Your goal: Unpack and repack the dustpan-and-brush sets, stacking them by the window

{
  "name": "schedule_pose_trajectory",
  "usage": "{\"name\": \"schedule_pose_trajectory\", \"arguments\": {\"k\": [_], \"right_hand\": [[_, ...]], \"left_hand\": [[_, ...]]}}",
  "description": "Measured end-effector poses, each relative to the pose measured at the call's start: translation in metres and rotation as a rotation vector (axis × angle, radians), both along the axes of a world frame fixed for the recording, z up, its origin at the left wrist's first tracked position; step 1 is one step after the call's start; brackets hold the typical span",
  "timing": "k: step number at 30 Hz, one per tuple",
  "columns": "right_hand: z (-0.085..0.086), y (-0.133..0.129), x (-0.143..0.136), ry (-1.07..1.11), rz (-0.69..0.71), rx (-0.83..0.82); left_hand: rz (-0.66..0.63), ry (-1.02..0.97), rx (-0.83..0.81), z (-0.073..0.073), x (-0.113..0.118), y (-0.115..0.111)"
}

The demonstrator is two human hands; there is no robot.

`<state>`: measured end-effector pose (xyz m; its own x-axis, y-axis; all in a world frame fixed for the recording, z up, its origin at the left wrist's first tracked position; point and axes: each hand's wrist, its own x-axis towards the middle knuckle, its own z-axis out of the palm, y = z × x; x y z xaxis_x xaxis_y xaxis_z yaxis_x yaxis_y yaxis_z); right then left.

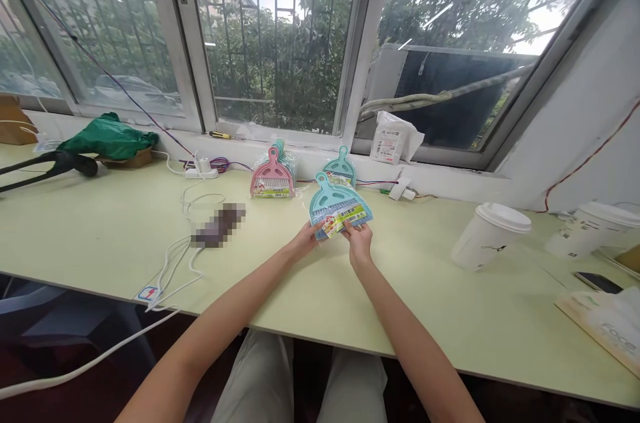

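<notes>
A teal dustpan and brush set [336,200] in clear wrapping, with a yellow-green label, is held above the table by both hands. My left hand [304,240] grips its lower left corner. My right hand [359,240] pinches the lower edge near the label, fingers closed. Behind it, another teal set [342,166] stands near the window ledge. To the left, a pink set [273,176] stands in front of several teal ones.
On the pale green table [420,323], white cups [493,236] and a tissue pack [607,326] are at the right. White cables [173,260], a power strip [201,173] and a green bag [107,136] are at the left.
</notes>
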<state>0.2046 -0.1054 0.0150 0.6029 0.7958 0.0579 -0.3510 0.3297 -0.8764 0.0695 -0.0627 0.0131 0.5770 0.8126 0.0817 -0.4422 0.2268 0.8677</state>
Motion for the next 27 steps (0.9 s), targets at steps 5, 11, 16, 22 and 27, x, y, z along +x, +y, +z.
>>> {"name": "schedule_pose_trajectory", "arguments": {"k": [5, 11, 16, 22, 27], "right_hand": [[0.000, -0.002, -0.004, -0.006, -0.021, -0.003], [0.000, -0.003, -0.007, 0.001, 0.042, 0.027], [0.003, -0.004, -0.003, -0.005, 0.046, 0.083], [0.004, -0.004, 0.004, -0.015, -0.010, 0.100], [0.007, -0.002, 0.007, -0.040, -0.004, 0.116]], "left_hand": [[0.222, 0.133, 0.114, -0.002, -0.004, 0.004], [0.429, 0.274, 0.319, -0.010, 0.000, 0.005], [0.322, 0.142, 0.345, -0.006, 0.005, -0.003], [0.043, 0.155, 0.334, -0.006, 0.004, -0.009], [-0.022, 0.186, 0.306, 0.000, 0.000, -0.003]]}}
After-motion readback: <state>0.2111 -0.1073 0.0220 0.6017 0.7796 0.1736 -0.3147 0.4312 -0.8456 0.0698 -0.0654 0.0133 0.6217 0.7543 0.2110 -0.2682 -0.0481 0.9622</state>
